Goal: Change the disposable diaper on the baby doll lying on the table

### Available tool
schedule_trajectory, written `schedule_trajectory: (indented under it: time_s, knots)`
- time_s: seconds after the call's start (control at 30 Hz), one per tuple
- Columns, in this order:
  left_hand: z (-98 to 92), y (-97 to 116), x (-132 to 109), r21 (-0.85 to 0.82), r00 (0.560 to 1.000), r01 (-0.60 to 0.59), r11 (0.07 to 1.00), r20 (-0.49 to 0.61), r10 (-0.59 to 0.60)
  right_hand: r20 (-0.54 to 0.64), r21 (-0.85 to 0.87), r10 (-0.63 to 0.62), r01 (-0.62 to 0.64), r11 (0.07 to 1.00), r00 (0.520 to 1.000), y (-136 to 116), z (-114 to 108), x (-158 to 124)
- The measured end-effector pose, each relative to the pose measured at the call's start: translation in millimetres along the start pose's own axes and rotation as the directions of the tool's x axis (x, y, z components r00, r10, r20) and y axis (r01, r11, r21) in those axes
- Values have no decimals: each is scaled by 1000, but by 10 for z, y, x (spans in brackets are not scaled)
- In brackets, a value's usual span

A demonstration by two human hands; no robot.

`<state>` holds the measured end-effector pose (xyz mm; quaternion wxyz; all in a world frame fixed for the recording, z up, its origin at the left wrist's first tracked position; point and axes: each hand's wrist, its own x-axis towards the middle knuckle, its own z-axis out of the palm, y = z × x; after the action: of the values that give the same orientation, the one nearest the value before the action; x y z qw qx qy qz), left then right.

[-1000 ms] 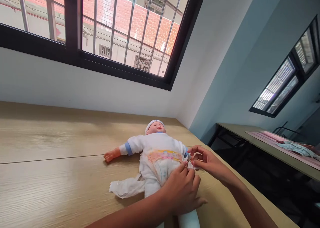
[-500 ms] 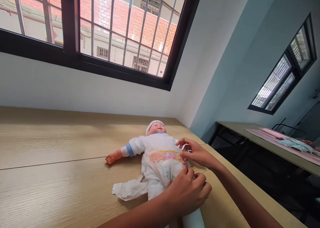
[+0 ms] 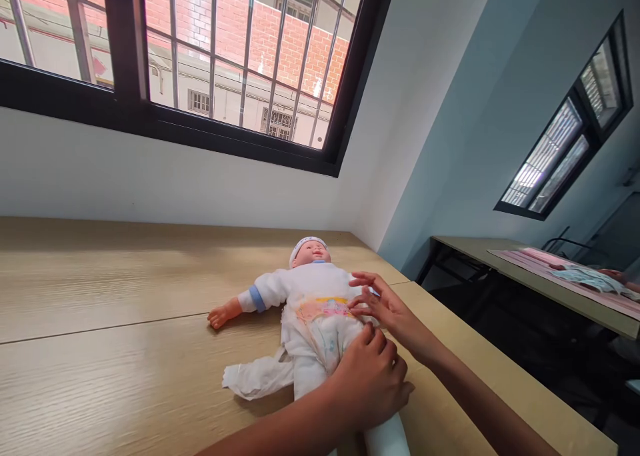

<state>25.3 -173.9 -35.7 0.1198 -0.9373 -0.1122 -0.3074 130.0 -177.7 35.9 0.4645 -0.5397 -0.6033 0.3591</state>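
Right grip [image 3: 387,307] has let go of the waist edge and now spreads wide, just beside the diaper [image 3: 325,316]. From the head view, left grip [image 3: 370,383] curls narrow against the diaper's front; I cannot tell whether it holds. Baby doll [image 3: 315,289] lies face-up on the tabletop [image 3: 100,276], long axis pointing away, head beyond both grips.

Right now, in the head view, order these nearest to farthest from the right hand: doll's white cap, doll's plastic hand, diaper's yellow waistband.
Right hand:
1. Yellow diaper waistband, just beside it.
2. White cap, up at the head end.
3. Plastic doll hand, out on the far side.
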Motion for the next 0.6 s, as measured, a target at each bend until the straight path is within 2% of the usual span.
schedule_trajectory:
  time_s: [0.1,0.17,0.3,0.37,0.47,0.53,0.6]
  knots:
    - [-38,13,-15,82,1000,10,997,0,-10,-140,144,-6,27,989,990,-61,-121,-70]
    - [-63,21,-22,120,999,30,992,-31,-26,-273,175,-6,56,983,962,-27,-215,-120]
    - [-82,60,-36,168,993,95,981,-80,-83,-449,204,15,86,975,894,246,-337,-216]
    - [-90,97,-44,185,977,210,960,-81,-198,-497,164,10,83,983,868,443,-357,-257]
    - [-124,155,-47,207,921,388,898,-68,-382,-557,96,6,57,994,831,707,-371,-315]
    - [-154,177,-43,212,904,425,880,-59,-422,-584,112,39,33,993,811,820,-390,-351]
    - [-173,183,-39,213,908,417,884,-50,-416,-589,151,75,19,988,805,878,-417,-384]
